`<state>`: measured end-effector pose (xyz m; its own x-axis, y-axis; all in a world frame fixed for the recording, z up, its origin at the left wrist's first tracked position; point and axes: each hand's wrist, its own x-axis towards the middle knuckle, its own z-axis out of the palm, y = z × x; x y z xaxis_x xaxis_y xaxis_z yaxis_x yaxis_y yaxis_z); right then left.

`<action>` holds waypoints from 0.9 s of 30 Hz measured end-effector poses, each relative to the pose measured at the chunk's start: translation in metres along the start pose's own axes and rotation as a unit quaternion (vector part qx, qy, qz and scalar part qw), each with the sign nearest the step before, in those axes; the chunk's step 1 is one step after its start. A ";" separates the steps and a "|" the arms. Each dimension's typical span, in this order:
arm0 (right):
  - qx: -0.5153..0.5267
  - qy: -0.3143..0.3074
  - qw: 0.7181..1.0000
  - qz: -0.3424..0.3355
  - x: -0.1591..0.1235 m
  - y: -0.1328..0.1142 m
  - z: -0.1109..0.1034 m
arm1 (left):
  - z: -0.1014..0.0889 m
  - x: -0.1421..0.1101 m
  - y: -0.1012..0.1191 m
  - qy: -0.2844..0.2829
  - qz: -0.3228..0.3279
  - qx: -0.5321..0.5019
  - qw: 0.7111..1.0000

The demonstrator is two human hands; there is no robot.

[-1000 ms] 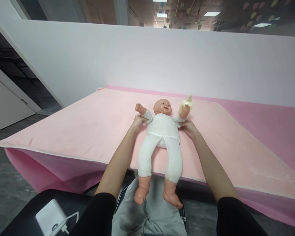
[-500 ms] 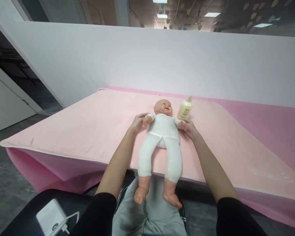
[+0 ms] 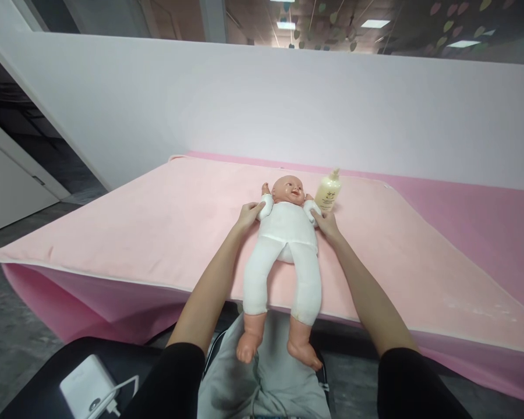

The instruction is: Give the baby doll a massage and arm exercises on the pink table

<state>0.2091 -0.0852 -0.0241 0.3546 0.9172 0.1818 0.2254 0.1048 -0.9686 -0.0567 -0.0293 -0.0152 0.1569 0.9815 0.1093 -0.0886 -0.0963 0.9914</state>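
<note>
A baby doll (image 3: 286,230) in a white one-piece lies face up on the pink mat (image 3: 157,221), its bare feet hanging over the near edge above my lap. My left hand (image 3: 248,214) grips the doll's arm on the left side, folded up beside its head. On the other side, my right hand (image 3: 325,222) grips the doll's other arm, also folded up at the shoulder. A cream pump bottle (image 3: 328,192) stands upright just behind my right hand, beside the doll's head.
A white partition wall (image 3: 288,105) rises behind the mat. The deeper pink cover (image 3: 475,215) extends to the right. A white power bank with a cable (image 3: 87,391) lies on a black surface at the lower left. Grey floor lies to the left.
The doll's arms went from spread up and out, down to its sides, and are now folded up next to its head. Both my hands stayed on the arms. The bottle is now unobstructed.
</note>
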 end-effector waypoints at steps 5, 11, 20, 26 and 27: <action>-0.041 0.007 0.999 -0.006 0.001 0.002 0.001 | 0.001 0.000 0.003 0.031 0.022 0.067 0.997; 0.072 -0.037 0.997 0.020 -0.002 -0.007 -0.005 | -0.003 -0.003 0.010 -0.072 -0.008 -0.071 0.995; 0.166 -0.169 0.969 0.066 -0.014 -0.026 -0.020 | -0.010 -0.002 0.010 -0.127 -0.009 -0.081 0.989; 0.132 -0.171 0.976 0.020 -0.015 -0.025 -0.026 | -0.011 -0.005 0.014 -0.141 0.001 -0.102 0.985; 0.125 -0.177 0.976 0.019 -0.015 -0.024 -0.027 | -0.011 -0.006 0.016 -0.147 0.001 -0.099 0.984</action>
<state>0.2229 -0.1122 0.0013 0.0118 0.9930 0.1179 -0.0257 0.1181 -0.9927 -0.0700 -0.0352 -0.0012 0.4316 0.8883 0.1572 -0.2753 -0.0362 0.9607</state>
